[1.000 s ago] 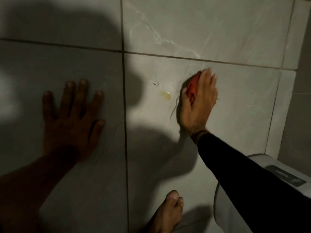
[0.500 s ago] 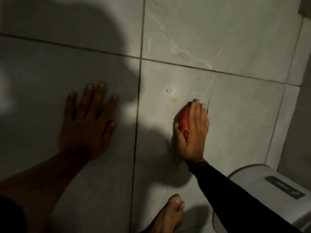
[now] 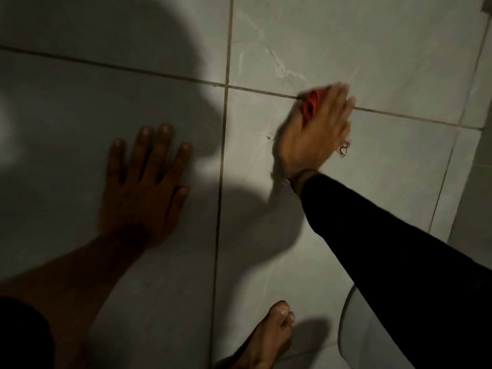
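Note:
My right hand [image 3: 314, 131], blurred by motion, grips a red scrubber [image 3: 311, 105] and presses it against the pale grey tiled floor [image 3: 372, 49], right at a horizontal grout line. A few reddish strands [image 3: 344, 149] stick out beside the hand's right edge. My left hand [image 3: 145, 179] lies flat on the tile to the left, in shadow, fingers spread and straight, holding nothing. A black sleeve covers my right forearm [image 3: 386, 249].
A bare foot [image 3: 269, 339] stands on the tile at the bottom centre. A white rounded fixture [image 3: 348, 331] shows at the bottom right behind my right arm. A vertical grout line [image 3: 222, 182] runs between the hands. A wall edge [image 3: 471, 155] rises at the right.
My right hand with the red scrubber slid down the tile, then back up to the horizontal grout line. The yellowish spot on the tile has gone from sight. My left hand stays planted.

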### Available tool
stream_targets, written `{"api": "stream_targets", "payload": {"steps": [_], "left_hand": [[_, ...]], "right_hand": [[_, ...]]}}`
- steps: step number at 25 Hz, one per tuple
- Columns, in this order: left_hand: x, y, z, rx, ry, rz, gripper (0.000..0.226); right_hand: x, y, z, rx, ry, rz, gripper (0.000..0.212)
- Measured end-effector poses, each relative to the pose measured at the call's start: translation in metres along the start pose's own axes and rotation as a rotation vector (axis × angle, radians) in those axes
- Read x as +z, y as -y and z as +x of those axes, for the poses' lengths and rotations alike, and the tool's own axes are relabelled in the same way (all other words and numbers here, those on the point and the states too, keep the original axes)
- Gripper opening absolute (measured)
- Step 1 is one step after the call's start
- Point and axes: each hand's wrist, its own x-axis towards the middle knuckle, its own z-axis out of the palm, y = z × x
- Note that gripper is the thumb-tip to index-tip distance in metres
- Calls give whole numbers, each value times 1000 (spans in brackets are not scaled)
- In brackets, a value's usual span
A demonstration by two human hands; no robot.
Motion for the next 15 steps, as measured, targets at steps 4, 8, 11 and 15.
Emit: {"api": "stream_targets", "payload": {"steps": [4,8,11,15], "left_hand": [[3,3,0,11,-6,-2,76],[3,0,0,6,-10,-7,76],[3,2,0,10,-6,-18,76],[1,2,-2,11,-16,-25,76]], "right_hand": [[11,10,-26,-677,189,-84,78],[1,-1,-4,-431,146,15,77],[24,64,1,-245,-20,-30,79],[6,19,-60,-829,297,-99,83]]}}
